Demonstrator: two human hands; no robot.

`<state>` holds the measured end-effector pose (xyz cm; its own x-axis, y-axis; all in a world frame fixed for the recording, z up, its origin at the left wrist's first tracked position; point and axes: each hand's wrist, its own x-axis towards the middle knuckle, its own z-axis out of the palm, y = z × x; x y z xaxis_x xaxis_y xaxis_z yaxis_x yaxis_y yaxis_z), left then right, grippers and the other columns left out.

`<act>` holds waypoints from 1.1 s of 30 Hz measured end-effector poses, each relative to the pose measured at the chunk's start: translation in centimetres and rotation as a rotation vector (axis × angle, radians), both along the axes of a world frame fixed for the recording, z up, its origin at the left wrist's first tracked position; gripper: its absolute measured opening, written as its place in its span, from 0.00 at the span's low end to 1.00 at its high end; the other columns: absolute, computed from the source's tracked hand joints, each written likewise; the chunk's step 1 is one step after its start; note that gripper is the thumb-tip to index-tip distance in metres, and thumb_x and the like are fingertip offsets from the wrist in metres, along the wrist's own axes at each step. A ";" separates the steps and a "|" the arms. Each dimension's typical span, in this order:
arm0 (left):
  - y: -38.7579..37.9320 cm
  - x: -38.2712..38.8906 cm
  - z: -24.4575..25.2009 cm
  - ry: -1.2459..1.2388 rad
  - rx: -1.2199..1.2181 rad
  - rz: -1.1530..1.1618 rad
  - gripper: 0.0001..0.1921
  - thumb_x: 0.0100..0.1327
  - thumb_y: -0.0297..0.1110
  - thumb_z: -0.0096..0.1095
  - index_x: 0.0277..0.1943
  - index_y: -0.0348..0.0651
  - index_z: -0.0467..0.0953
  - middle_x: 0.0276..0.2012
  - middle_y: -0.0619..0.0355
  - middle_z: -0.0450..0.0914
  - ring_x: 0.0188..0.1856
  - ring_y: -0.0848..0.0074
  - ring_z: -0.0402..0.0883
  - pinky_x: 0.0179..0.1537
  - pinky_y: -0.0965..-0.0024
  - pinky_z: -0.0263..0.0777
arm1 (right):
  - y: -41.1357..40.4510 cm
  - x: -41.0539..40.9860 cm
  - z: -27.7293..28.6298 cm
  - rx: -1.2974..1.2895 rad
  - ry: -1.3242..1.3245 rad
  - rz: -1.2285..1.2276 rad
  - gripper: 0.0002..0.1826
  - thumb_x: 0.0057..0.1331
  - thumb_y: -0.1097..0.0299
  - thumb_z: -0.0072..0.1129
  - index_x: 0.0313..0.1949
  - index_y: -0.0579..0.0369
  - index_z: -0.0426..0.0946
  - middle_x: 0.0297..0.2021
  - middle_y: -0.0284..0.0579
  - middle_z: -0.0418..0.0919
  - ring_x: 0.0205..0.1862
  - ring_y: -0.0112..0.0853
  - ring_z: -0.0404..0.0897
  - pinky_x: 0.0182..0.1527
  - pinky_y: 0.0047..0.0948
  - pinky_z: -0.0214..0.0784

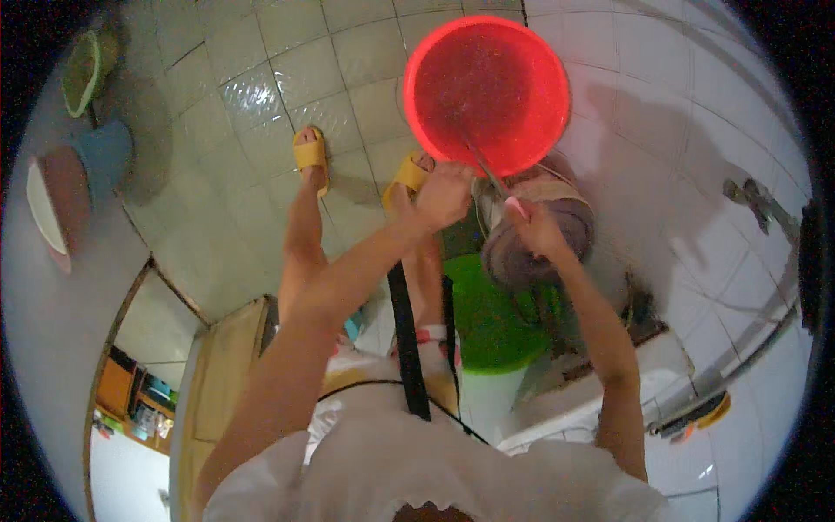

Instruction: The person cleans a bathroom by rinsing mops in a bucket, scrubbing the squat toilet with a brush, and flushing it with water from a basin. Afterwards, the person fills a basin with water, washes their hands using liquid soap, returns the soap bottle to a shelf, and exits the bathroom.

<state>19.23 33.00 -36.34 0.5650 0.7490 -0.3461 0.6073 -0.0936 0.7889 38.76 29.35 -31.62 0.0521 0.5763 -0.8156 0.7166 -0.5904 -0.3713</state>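
A bright red plastic basin (pixel 554 130) stands tilted ahead of me, dark inside, perhaps with liquid. My left hand (pixel 447 196) is closed at its near rim and appears to grip it. In my right hand (pixel 538 228) is the pink end of a thin rod (pixel 486 163); its other end reaches into the basin, where the tip cannot be made out. Beneath and beside my right hand lies a rounded greyish-purple thing (pixel 574 222), perhaps a container or bundled cloth. Nearer my legs is a green plastic basin (pixel 502 352), partly covered by it.
My feet in yellow slippers (pixel 310 153) stand on a wet-looking tiled floor (pixel 365 72). A tiled wall with a metal tap (pixel 757 202) is at right, above a white ledge (pixel 652 365). Basins (pixel 49 209) hang at left. A black strap (pixel 408 339) hangs before me.
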 end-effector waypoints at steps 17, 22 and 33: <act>3.0 9.7 -14.3 -0.162 0.295 0.308 0.08 0.50 0.33 0.52 0.20 0.38 0.69 0.27 0.52 0.69 0.45 0.62 0.64 0.54 0.59 0.48 | 6.7 0.0 -6.6 -0.547 0.517 -0.779 0.13 0.54 0.59 0.50 0.32 0.57 0.66 0.13 0.36 0.67 0.09 0.22 0.62 0.10 0.21 0.53; 4.0 11.3 -14.7 -0.282 0.339 0.520 0.11 0.48 0.29 0.53 0.14 0.39 0.64 0.20 0.54 0.64 0.32 0.64 0.66 0.53 0.58 0.51 | 7.0 -1.1 -6.7 -0.250 0.209 -0.499 0.11 0.56 0.60 0.45 0.29 0.55 0.65 0.09 0.32 0.59 0.07 0.19 0.56 0.07 0.19 0.47; 4.0 18.2 -14.8 -0.494 0.131 0.402 0.09 0.44 0.30 0.53 0.14 0.41 0.64 0.18 0.55 0.63 0.29 0.64 0.64 0.45 0.62 0.56 | 8.9 1.9 -2.9 -0.325 0.158 -0.897 0.09 0.55 0.59 0.47 0.29 0.50 0.64 0.12 0.32 0.61 0.07 0.18 0.57 0.06 0.17 0.45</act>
